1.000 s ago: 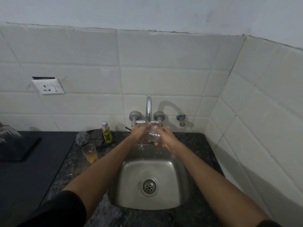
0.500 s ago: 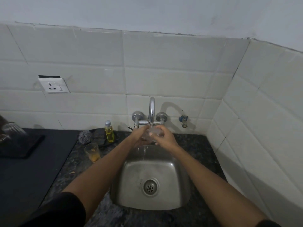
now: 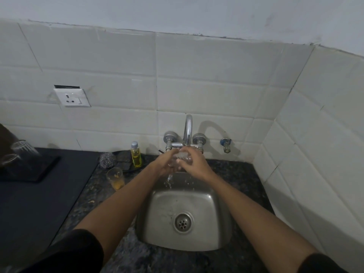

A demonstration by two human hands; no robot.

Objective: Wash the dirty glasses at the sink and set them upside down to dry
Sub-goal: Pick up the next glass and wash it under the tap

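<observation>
A clear glass is held under the tap, above the back of the steel sink. My left hand grips it from the left and my right hand wraps it from the right, hiding most of it. Water splashes down from my hands into the sink. A dirty glass with an orange residue stands upright on the counter left of the sink. Two clear glasses stand upside down on a dark tray at the far left.
A yellow soap bottle and a steel scrubber sit by the wall behind the dirty glass. A wall socket is up on the tiles. A tiled side wall closes in the right side. A dark mat covers the left counter.
My hands have stayed under the tap and shifted slightly around the glass. Water now falls visibly from them. My view has turned a little to the left.
</observation>
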